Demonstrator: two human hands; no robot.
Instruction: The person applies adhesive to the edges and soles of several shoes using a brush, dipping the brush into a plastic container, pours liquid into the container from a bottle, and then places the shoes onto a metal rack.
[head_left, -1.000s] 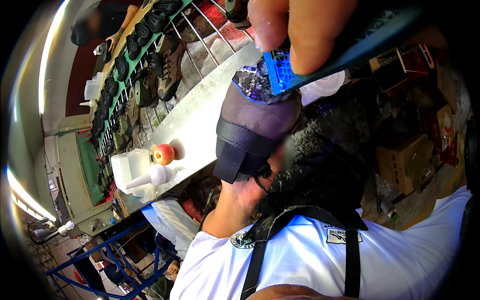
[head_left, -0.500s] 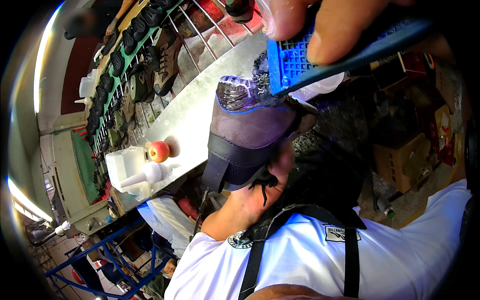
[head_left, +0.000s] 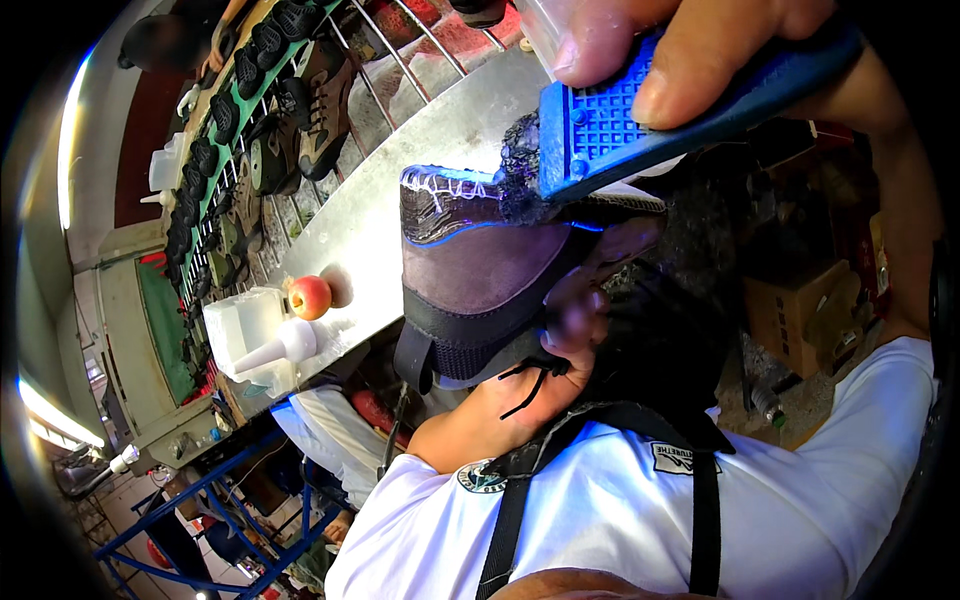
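Note:
My left hand [head_left: 565,375] is closed around a grey-brown shoe [head_left: 490,275] with a black heel strip and pull loop, held heel toward the left and sole edge upward. Black laces dangle over the fingers. White streaks and a wet-looking sheen mark the dark band along its sole edge. Above it, my right hand [head_left: 690,60] grips a blue plastic brush [head_left: 615,125] with a gridded face. The brush's dark, clumped bristles [head_left: 522,170] press on the shoe's sole edge.
A metal worktop [head_left: 425,140] lies beyond the shoe, bearing an apple [head_left: 310,297], a clear plastic container [head_left: 232,325] and a white nozzle bottle [head_left: 290,343]. Behind it runs a wire rack with several shoes [head_left: 325,105]. A person [head_left: 165,45] stands far left. Cardboard boxes [head_left: 795,315] sit right.
The shoe has shifted left at the heel and turned, showing more of its side and sole edge. The brush has moved slightly down and right, still against the sole edge.

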